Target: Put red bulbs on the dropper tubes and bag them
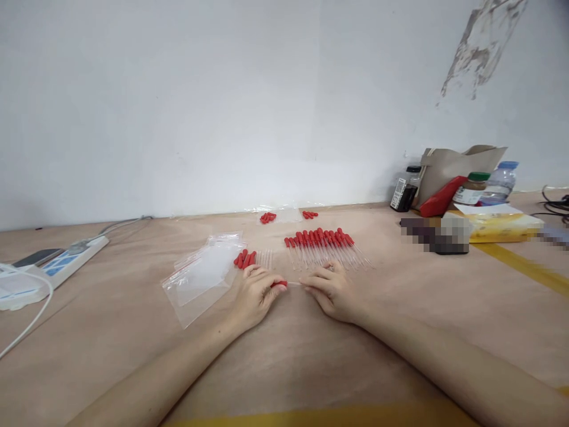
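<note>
A person's left hand [259,290], nearly closed, pinches a red bulb [280,284]; the right hand [331,290], likewise, a thin clear tube [294,284], in front of the red-topped droppers [317,238].

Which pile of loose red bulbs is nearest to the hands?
The pile beyond the left hand, beside the clear tubes; the other two lie near the wall.

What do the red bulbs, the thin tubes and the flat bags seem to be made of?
The red bulbs: probably rubber or soft plastic, fairly matte; they are opaque, with little shine.
The thin tubes: glass or clear plastic, I cannot tell which; they are see-through.
The flat bags: likely thin, smooth plastic film; the table shows through.
</note>
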